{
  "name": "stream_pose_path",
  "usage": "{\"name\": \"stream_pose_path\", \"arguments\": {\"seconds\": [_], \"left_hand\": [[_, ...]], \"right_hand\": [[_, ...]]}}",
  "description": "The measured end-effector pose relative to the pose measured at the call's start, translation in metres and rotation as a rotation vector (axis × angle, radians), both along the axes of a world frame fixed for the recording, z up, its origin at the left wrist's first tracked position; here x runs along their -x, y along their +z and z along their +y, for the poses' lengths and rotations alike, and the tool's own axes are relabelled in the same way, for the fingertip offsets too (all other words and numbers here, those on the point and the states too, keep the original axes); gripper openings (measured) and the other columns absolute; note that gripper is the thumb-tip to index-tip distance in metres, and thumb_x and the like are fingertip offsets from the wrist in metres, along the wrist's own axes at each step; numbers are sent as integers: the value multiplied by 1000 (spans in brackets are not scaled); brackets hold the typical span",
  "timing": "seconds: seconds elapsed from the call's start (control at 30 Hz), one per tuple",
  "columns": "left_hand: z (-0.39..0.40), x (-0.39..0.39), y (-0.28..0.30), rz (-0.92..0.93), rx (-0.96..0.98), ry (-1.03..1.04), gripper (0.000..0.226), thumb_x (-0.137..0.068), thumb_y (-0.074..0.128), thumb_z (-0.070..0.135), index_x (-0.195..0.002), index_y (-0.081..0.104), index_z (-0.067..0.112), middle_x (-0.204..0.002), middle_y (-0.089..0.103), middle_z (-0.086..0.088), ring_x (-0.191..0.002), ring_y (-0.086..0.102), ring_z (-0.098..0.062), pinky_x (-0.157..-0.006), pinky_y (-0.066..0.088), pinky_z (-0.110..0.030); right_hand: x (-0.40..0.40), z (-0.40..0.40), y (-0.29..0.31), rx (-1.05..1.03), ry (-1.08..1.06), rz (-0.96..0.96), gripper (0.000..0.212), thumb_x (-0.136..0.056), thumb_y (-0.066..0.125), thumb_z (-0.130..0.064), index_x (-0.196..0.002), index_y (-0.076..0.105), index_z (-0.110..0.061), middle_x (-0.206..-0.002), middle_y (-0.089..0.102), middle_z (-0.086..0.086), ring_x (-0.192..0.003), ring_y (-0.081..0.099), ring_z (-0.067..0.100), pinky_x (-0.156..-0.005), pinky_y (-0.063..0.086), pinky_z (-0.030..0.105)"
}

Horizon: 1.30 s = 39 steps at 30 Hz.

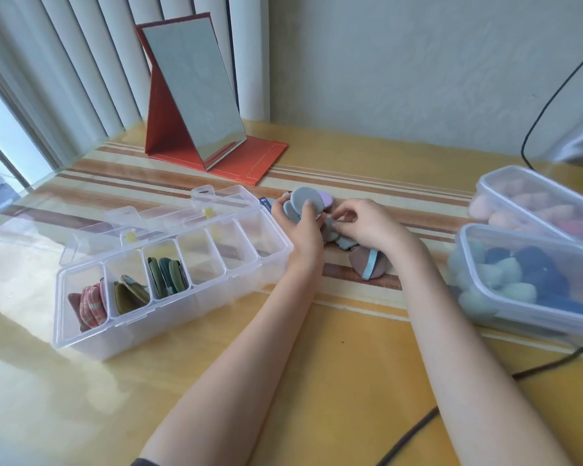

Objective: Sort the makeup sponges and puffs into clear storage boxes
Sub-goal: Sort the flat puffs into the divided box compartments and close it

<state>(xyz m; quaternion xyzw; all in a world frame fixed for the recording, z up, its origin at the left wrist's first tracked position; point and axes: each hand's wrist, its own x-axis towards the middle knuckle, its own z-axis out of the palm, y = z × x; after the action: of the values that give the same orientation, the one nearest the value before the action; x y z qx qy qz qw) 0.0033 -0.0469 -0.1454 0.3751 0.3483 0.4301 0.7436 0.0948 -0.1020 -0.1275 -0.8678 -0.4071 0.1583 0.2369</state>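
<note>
Yellow striped table (317, 381) under a glossy cover, set against a pale wall with vertical blinds (64, 62) at left; a folding mirror (196, 92) on a red stand sits at the back. Left hand (300, 227) grips a fanned stack of grey round puffs (305, 200), thumb across their face, held above the table just beyond the right end of the divided box (169, 274). Right hand (367, 220), just beside the left, pinches a grey puff from the loose pile (342, 235) lying between and beneath both hands. A brown puff (364, 264) with a blue strap lies on the table just under the right wrist. The divided box stands open at left; its three leftmost compartments hold upright puffs, red-pink, olive, and green-blue. Two clear tubs sit at right: the near tub (532, 287) holds blue and green sponges, the far tub (535, 203) pink ones. A dark cable (418, 428) crosses the near table edge.
</note>
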Motion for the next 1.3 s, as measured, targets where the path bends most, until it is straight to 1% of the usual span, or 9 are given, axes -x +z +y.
{"name": "stream_pose_path", "arguments": {"seconds": [0.17, 0.43, 0.6, 0.7, 0.8, 0.97, 1.13, 1.2, 1.3], "left_hand": [[-1, 1, 3, -30, 13, -9, 24, -96, 45, 7, -117, 37, 14, -129, 46, -17, -89, 60, -23, -70, 53, -20], [0, 4, 2, -24, 69, 22, 21, -95, 46, 11, -93, 41, 31, -95, 54, 5, -76, 66, -21, -51, 49, -16], [0, 3, 1, -7, 19, 47, 20, -94, 48, 9, -94, 43, 28, -96, 54, 0, -74, 63, -13, -66, 54, -22], [0, 4, -1, 85, -36, 61, 21, -87, 52, 20, -89, 45, 40, -101, 58, -2, -91, 65, -23, -88, 54, -42], [0, 6, -2, 149, -91, 88, 21, -86, 50, 19, -92, 45, 38, -101, 57, 1, -102, 60, -26, -97, 47, -46], [-3, 6, -1, 77, -117, 80, 15, -87, 50, 25, -97, 45, 35, -110, 58, -6, -106, 60, -30, -97, 48, -47], [0, 5, -7, 80, -232, 118, 27, -84, 50, 17, -99, 48, 40, -106, 51, 14, -110, 58, -28, -98, 47, -49], [0, 4, -7, 77, -305, 132, 28, -87, 49, 8, -107, 52, 28, -103, 52, 14, -107, 57, -16, -97, 48, -46], [-3, 6, -3, 123, -499, 166, 25, -90, 48, -3, -112, 55, 8, -98, 56, 13, -90, 53, 11, -87, 46, -15]], "right_hand": [[4, 1, 10, 62, 11, 141, 31, -90, 66, -22, -119, 59, -13, -92, 55, -2, -91, 56, 19, -75, 47, 30], [-5, -28, -1, -643, -243, 172, 22, -79, 71, -2, -76, 66, -23, -80, 64, -8, -74, 57, 6, -62, 46, 14], [7, -37, -16, -353, 53, 3, 47, -75, 44, 11, -74, 68, -29, -97, 67, -8, -93, 61, 8, -81, 48, 21], [6, -38, -14, -531, -96, 269, 38, -80, 40, 8, -79, 66, -20, -88, 71, -7, -88, 67, 9, -78, 55, 31], [-4, -44, -14, -572, -255, 114, 33, -87, 41, 3, -96, 67, -16, -104, 69, -4, -82, 63, 14, -72, 49, 20], [-9, -41, -27, -165, -129, -89, 23, -96, 53, -29, -116, 64, -26, -130, 57, -8, -127, 39, 21, -102, 36, 41], [-3, -34, -13, -566, -228, 214, 8, -90, 63, -16, -90, 59, -23, -93, 65, -4, -86, 60, 10, -72, 47, 30], [3, -30, -6, -606, -234, 367, 2, -91, 60, -20, -93, 61, -21, -90, 66, 2, -87, 65, 24, -70, 56, 42], [16, -20, -9, -453, -126, 309, 6, -92, 58, -22, -96, 61, -21, -92, 61, -1, -88, 63, 26, -68, 56, 45]]}}
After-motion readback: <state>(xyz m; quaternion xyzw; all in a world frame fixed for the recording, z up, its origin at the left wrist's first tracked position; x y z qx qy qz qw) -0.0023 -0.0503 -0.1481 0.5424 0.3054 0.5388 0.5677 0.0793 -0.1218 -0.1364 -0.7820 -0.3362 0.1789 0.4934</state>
